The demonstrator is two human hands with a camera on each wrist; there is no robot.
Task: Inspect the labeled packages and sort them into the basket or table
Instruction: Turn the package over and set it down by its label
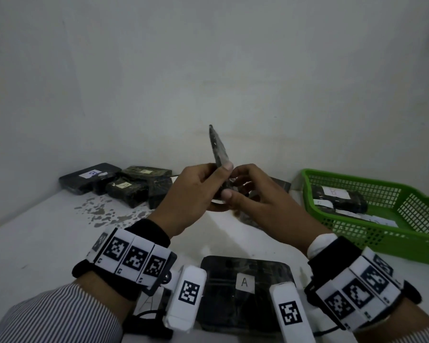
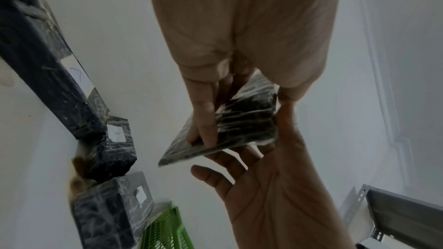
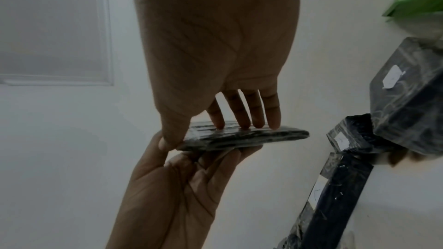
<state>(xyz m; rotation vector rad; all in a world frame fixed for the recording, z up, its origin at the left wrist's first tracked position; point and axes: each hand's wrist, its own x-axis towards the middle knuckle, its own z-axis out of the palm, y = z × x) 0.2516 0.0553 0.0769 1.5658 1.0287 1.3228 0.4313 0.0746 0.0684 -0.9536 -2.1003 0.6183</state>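
The thin dark package [image 2: 242,120] is wrapped in glossy, wrinkled clear film. Packages at ten o'clock [image 1: 124,186] show the same shiny wrap, with matt white paper labels [image 1: 123,185]. The basket [image 1: 382,246] at two o'clock is green plastic mesh. The bench [image 1: 47,243] looks matt white, with chipped patches.

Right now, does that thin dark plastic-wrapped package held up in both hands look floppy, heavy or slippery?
The thin dark plastic-wrapped package probably is fairly stiff: it stands edge-up above the left hand and right hand without drooping. It seems light, since fingertips alone steady it. Its glossy, wrinkled wrap may be slippery.
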